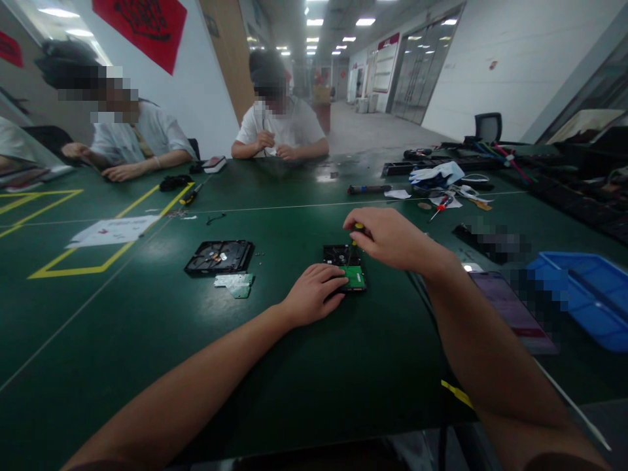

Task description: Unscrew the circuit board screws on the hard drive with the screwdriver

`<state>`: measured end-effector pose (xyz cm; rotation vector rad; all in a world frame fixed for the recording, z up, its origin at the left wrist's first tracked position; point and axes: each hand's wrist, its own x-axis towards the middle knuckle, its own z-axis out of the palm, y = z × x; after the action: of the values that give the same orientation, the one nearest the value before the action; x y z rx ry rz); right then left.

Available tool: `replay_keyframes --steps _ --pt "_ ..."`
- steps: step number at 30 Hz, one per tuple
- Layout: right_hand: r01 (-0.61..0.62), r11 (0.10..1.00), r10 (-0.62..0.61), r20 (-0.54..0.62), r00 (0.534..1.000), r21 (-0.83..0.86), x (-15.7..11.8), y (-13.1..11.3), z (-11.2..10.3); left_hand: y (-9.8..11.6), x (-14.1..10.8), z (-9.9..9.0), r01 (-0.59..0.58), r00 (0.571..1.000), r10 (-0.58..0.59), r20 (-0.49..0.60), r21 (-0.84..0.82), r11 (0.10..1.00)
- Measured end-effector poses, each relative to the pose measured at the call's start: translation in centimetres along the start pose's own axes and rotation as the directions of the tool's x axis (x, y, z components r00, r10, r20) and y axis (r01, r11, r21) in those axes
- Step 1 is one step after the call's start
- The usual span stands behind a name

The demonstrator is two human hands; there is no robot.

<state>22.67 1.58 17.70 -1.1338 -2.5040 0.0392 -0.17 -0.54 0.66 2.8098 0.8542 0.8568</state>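
Observation:
A hard drive (336, 254) with a green circuit board (355, 278) lies on the table in front of me. My left hand (318, 291) grips its left side, fingers over the board's edge and thumb at the near side. Above the drive, my right hand (380, 235) is closed round the yellow handle of a screwdriver (359, 227). The shaft points down to the drive; its tip is too small to make out. To the left lies another hard drive (218, 257), black, with a detached circuit board (235, 284) and tiny screws (260, 254) beside it.
On the right are a blue plastic tray (583, 294), a phone-like slab with a lit screen (510, 307), gloves (436, 174), a red screwdriver (443, 204) and cables. A yellow-handled screwdriver (190, 195) and paper sheet (115, 229) lie left. Two people (282, 124) sit across the green table (275, 366).

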Motion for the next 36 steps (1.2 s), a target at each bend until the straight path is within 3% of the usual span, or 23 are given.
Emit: replay_keyframes --steps 15,22,36 --pt "-0.069 0.994 0.071 0.019 0.997 -0.086 0.18 0.07 -0.19 0.06 0.08 0.04 -0.004 1.0 0.004 -0.01 -0.001 1.0" --pt "0.025 0.999 -0.026 -0.011 1.0 -0.044 0.26 0.44 0.25 0.02 0.08 0.11 0.0 1.0 0.0 -0.006 -0.006 1.0" --pt "0.033 0.998 -0.033 -0.014 0.999 0.046 -0.07 0.27 -0.04 0.23 0.22 -0.11 0.015 1.0 -0.014 0.009 -0.018 1.0"
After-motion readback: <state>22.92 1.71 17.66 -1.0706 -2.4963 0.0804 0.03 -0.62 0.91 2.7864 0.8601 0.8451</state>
